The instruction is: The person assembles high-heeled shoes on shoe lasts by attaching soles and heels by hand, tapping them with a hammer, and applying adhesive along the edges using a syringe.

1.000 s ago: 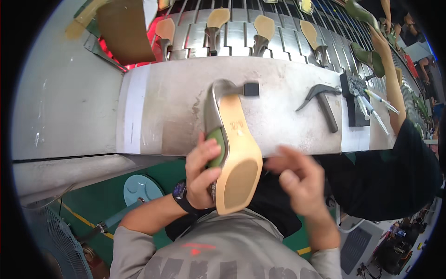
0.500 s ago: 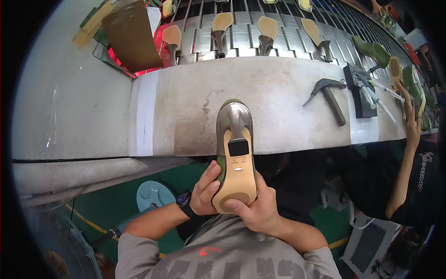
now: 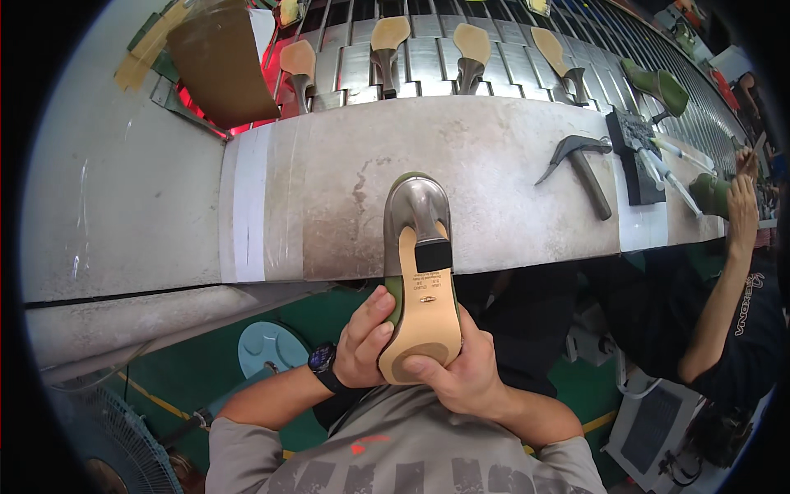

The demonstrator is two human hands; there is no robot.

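Observation:
A green high-heeled shoe is held sole up in front of my body, its heel end over the table's near edge. The sole is tan, and the shiny grey-brown heel has a black tip. My left hand grips the shoe's left side, fingers along the upper. On the opposite side, my right hand wraps round the forefoot, thumb pressed on the darker round patch of the sole. Both hands are closed on this one shoe. The shoe's upper is mostly hidden beneath.
The pale worktable bears a claw hammer and a black block beside several syringes. Soles with heels stand on the metal conveyor behind. A brown board is at far left; a co-worker's hand holds a green shoe.
My grip is unchanged; the shoe has tilted slightly, its forefoot shifting a little right. On the right, the co-worker's hands and a green shoe have moved.

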